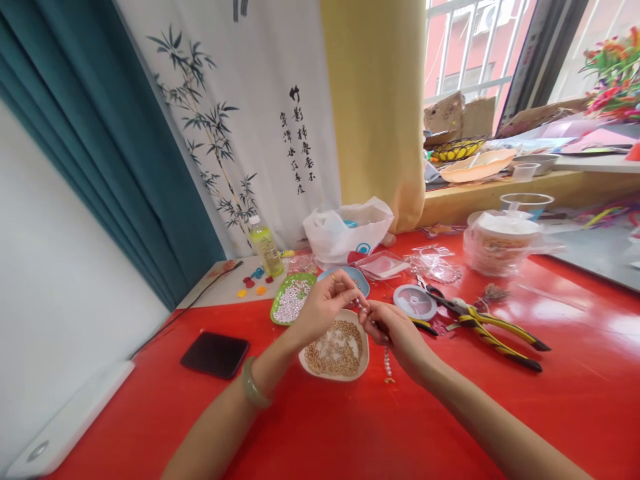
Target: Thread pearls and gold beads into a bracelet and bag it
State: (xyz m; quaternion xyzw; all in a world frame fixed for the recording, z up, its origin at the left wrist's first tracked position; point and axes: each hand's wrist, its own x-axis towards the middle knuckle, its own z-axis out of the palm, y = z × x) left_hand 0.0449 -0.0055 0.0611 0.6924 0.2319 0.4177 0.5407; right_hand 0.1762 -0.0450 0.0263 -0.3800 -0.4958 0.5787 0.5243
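Observation:
My left hand (330,301) and my right hand (395,327) meet fingertip to fingertip above a white dish (303,363) of gold beads (333,350). Both are closed in a pinch on a string of beads (387,363), whose white beaded end hangs below my right hand with a small gold piece at its tip. Exactly what lies between the fingertips is too small to make out. Behind my left wrist stands a green dish (274,313) of white pearl beads (293,301). A blue dish (363,283) is partly hidden by my left hand.
To the right lie a thread spool (415,302) and yellow-black pliers (495,330). A phone (215,355) is on the left. At the back are a drink bottle (267,247), a white plastic bag (345,233), clear packets (433,263) and a wrapped tub (503,243).

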